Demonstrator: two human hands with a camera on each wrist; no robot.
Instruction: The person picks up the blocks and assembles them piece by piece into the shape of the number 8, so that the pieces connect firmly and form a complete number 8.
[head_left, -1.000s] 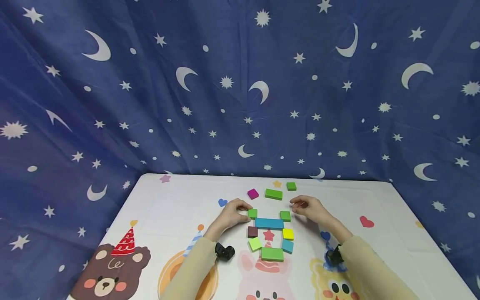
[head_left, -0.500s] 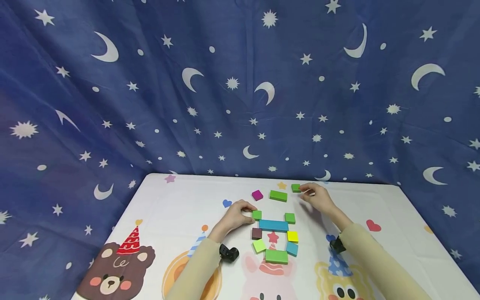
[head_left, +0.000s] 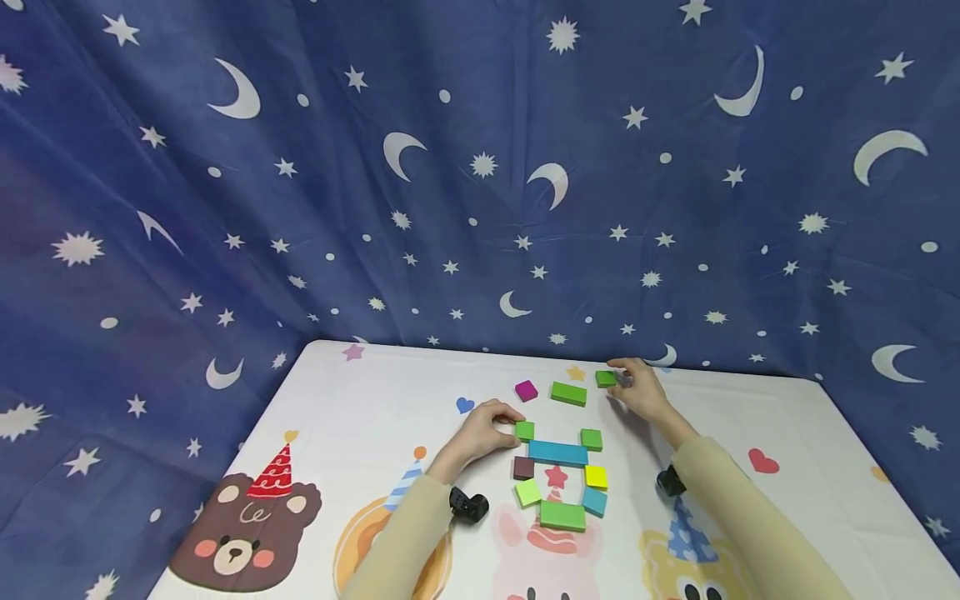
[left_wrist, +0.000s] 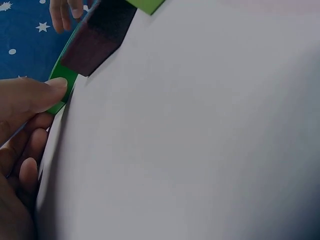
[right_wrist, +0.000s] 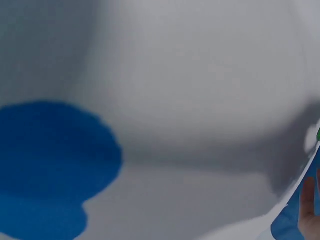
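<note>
My left hand (head_left: 480, 435) pinches a small green block (head_left: 524, 431) at the left end of a long blue block (head_left: 558, 453); in the left wrist view the thumb (left_wrist: 42, 95) presses on its green side. At the far side of the table, my right hand (head_left: 641, 390) has thumb and forefinger on either side of another small green block (head_left: 605, 379), which rests on the table. The right wrist view shows only a sliver of green and a fingertip (right_wrist: 307, 200) at its right edge. A third small green block (head_left: 591, 439) stands by the blue block's right end.
Below the blue block stand a dark maroon block (head_left: 523, 468), a light green block (head_left: 528, 492), a yellow block (head_left: 596, 477), a small blue block (head_left: 594, 502) and a green oblong block (head_left: 562, 516). Behind lie a magenta block (head_left: 527, 390) and another green oblong block (head_left: 568, 394).
My right hand has moved away from me to the far small green block and closed its fingers about it. The left hand has stayed at its green block. The head view has swung slightly left.
</note>
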